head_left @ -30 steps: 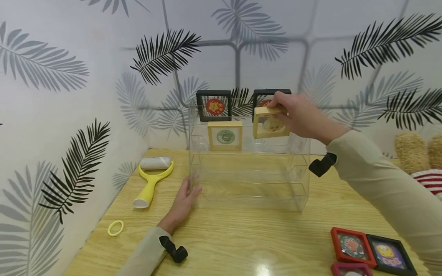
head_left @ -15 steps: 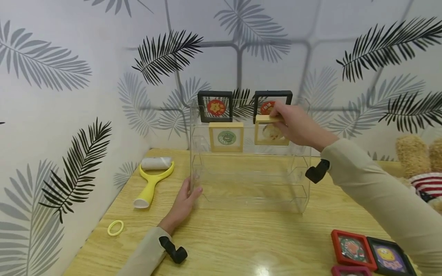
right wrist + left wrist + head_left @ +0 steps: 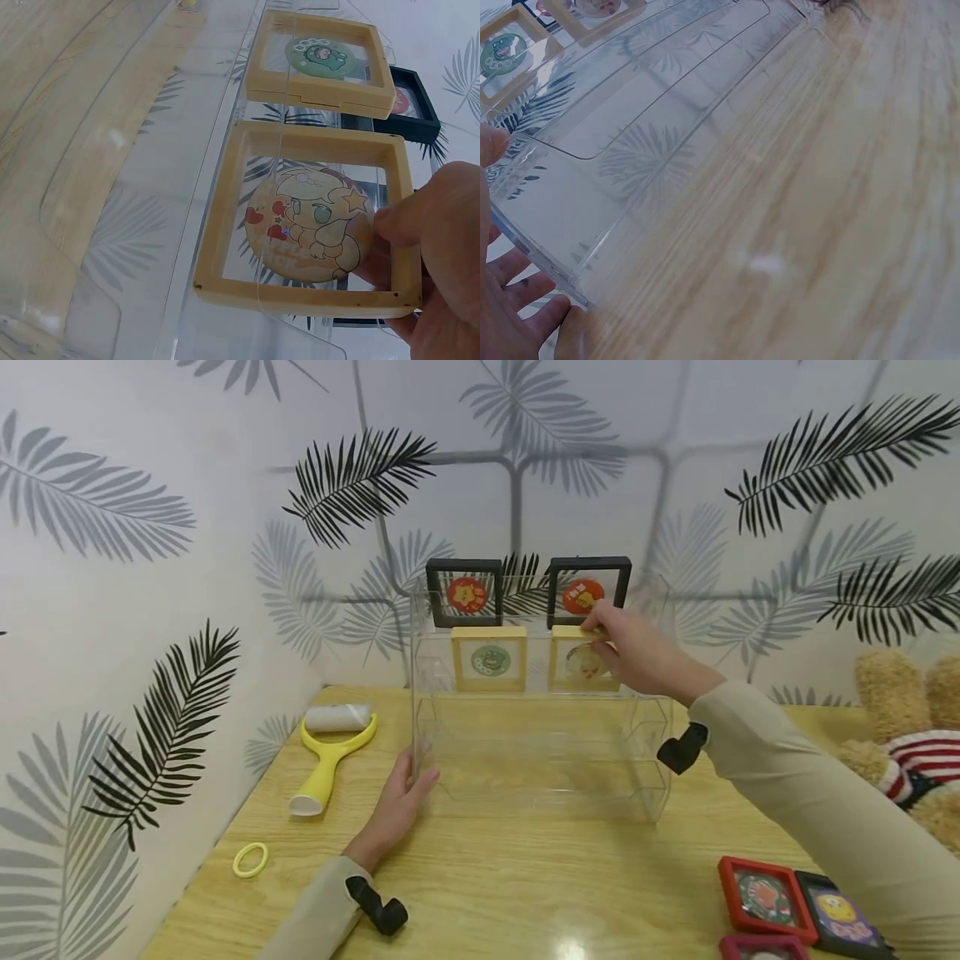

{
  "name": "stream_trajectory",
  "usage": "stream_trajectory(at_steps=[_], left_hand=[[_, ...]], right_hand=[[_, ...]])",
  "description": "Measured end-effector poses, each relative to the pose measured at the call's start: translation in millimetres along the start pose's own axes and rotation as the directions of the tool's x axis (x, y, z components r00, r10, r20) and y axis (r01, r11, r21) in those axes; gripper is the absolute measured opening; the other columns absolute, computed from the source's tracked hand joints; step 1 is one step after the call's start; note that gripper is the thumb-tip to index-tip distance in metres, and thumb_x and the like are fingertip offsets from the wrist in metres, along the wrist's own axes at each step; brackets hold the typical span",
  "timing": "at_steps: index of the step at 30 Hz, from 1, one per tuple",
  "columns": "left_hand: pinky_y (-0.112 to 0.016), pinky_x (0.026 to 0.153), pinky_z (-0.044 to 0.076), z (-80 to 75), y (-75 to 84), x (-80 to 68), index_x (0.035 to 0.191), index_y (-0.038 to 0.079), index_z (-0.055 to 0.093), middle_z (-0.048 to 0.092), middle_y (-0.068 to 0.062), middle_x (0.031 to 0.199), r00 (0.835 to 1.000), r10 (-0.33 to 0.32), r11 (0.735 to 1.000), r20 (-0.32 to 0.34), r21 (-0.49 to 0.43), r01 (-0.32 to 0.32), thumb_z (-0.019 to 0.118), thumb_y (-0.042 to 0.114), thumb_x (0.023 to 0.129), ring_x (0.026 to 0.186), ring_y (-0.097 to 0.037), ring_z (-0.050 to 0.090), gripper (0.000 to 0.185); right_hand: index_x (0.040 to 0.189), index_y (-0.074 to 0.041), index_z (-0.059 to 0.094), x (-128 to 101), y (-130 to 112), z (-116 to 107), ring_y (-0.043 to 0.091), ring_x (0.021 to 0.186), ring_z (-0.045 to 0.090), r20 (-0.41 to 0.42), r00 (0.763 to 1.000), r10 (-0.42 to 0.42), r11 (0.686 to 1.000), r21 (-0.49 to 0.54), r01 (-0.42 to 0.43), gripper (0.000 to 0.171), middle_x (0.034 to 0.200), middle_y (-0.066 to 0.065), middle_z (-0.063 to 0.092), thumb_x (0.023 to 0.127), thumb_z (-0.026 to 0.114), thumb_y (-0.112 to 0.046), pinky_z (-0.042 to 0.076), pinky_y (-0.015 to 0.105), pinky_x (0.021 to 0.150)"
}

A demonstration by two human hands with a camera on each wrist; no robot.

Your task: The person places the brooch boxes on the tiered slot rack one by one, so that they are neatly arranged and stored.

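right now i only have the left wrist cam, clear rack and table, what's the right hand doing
observer: the right hand pinches a wooden frame with a cartoon badge, standing on the clear rack's second tier.
operator: anything beside it
observer: a wooden frame with a green badge stands to its left on the same tier, apart from it.
operator: top tier
observer: two black frames stand there, one with a red and yellow badge, one with a red badge.

Bright even light – glare spot on table [image 3: 573, 943], wrist views blurred.
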State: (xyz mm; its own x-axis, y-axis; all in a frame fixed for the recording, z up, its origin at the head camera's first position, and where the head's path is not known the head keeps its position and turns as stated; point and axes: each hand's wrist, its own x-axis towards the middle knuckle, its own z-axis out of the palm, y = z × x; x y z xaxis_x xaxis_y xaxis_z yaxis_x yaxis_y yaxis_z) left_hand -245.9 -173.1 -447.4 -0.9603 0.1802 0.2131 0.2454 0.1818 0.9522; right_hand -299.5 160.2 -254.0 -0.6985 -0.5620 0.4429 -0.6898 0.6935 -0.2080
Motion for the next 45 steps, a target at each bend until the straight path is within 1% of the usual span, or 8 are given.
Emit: stream_trajectory(at_steps=[8, 17, 22, 27, 32, 38, 42, 45], left_hand=[[-0.055, 0.106, 0.027, -2.2, -0.6, -1.7, 0.143, 0.01, 0.025, 0.029, -0.018, 0.147, 1.0, 0.002, 1.0, 0.004, 0.011, -0.002, 0.048, 0.023, 0.096, 0.135, -0.036, 0.028, 0.054], [-0.056, 0.106, 0.027, -1.6, 1.0, -2.9, 0.143, 0.009, 0.024, 0.029, -0.018, 0.147, 1.0, -0.001, 1.0, 0.003, 0.021, 0.001, 0.047, 0.022, 0.097, 0.135, -0.037, 0.029, 0.053], [-0.055, 0.107, 0.025, -1.6, 5.3, -3.8, 0.144, 0.009, 0.023, 0.028, -0.017, 0.148, 1.0, -0.012, 1.0, 0.014, 0.005, 0.012, 0.046, 0.023, 0.097, 0.137, -0.035, 0.026, 0.054], [-0.055, 0.109, 0.021, 0.7, 17.8, -2.7, 0.144, 0.007, 0.022, 0.025, -0.017, 0.15, 0.999, -0.016, 1.0, 0.034, 0.006, 0.016, 0.046, 0.019, 0.097, 0.139, -0.034, 0.021, 0.053], [-0.056, 0.109, 0.022, 2.9, 2.4, 3.9, 0.143, 0.01, 0.024, 0.027, -0.015, 0.149, 1.0, 0.011, 1.0, 0.02, 0.015, -0.011, 0.047, 0.022, 0.097, 0.138, -0.033, 0.023, 0.053], [-0.055, 0.109, 0.021, 3.1, 1.2, 5.5, 0.145, 0.01, 0.021, 0.025, -0.015, 0.15, 1.0, -0.002, 1.0, 0.02, 0.014, 0.001, 0.045, 0.02, 0.098, 0.139, -0.034, 0.022, 0.054], [-0.055, 0.109, 0.021, 1.3, 2.0, 3.5, 0.146, 0.009, 0.017, 0.023, -0.017, 0.15, 0.999, -0.021, 1.0, 0.029, 0.0, 0.021, 0.044, 0.022, 0.098, 0.138, -0.036, 0.023, 0.057], [-0.055, 0.109, 0.021, -0.1, 2.9, 2.1, 0.146, 0.01, 0.016, 0.023, -0.017, 0.15, 0.999, -0.027, 1.0, 0.027, -0.006, 0.027, 0.044, 0.023, 0.098, 0.138, -0.036, 0.023, 0.057]], right_hand=[[0.108, 0.003, 0.058, -18.9, -0.9, -0.5, 0.035, 0.096, 0.056, -0.2, 0.962, -0.186, 0.98, -0.109, 0.167, 0.028, 0.113, 0.022, 0.057, 0.081, 0.063, 0.003, 0.045, 0.047, 0.076], [0.105, 0.001, 0.057, -52.6, -3.9, -12.1, 0.037, 0.103, 0.049, -0.297, 0.94, -0.167, 0.984, -0.104, 0.141, 0.029, 0.111, 0.02, 0.054, 0.077, 0.063, 0.004, 0.036, 0.054, 0.086], [0.1, 0.0, 0.058, -85.0, -0.3, -11.9, 0.036, 0.095, 0.049, -0.381, 0.902, -0.203, 0.977, -0.132, 0.165, 0.02, 0.101, 0.017, 0.056, 0.086, 0.057, -0.015, 0.033, 0.055, 0.079], [0.095, 0.002, 0.059, -124.3, 11.6, -8.7, 0.034, 0.086, 0.047, -0.45, 0.879, -0.158, 0.986, -0.118, 0.117, 0.045, 0.092, 0.017, 0.056, 0.094, 0.041, -0.039, 0.032, 0.047, 0.074], [0.095, 0.002, 0.059, -160.4, 24.0, -7.2, 0.028, 0.081, 0.046, -0.394, 0.918, -0.037, 0.993, -0.114, -0.009, 0.015, 0.089, 0.014, 0.055, 0.082, 0.061, -0.003, 0.032, 0.036, 0.074], [0.092, -0.003, 0.061, -193.8, 41.6, 0.1, 0.02, 0.077, 0.048, -0.284, 0.959, 0.02, 0.985, -0.161, -0.068, 0.041, 0.085, 0.008, 0.059, 0.058, 0.07, 0.019, 0.034, 0.025, 0.07], [0.092, -0.007, 0.063, -215.4, 51.5, 8.0, 0.006, 0.075, 0.048, -0.202, 0.976, 0.084, 0.984, -0.139, -0.114, 0.042, 0.085, 0.003, 0.059, 0.059, 0.072, 0.017, 0.038, 0.018, 0.062], [0.098, -0.008, 0.061, -227.1, 58.7, 14.4, -0.006, 0.077, 0.047, -0.073, 0.976, 0.203, 0.979, -0.008, -0.204, 0.032, 0.09, 0.001, 0.06, 0.072, 0.069, 0.009, 0.043, 0.018, 0.059]])
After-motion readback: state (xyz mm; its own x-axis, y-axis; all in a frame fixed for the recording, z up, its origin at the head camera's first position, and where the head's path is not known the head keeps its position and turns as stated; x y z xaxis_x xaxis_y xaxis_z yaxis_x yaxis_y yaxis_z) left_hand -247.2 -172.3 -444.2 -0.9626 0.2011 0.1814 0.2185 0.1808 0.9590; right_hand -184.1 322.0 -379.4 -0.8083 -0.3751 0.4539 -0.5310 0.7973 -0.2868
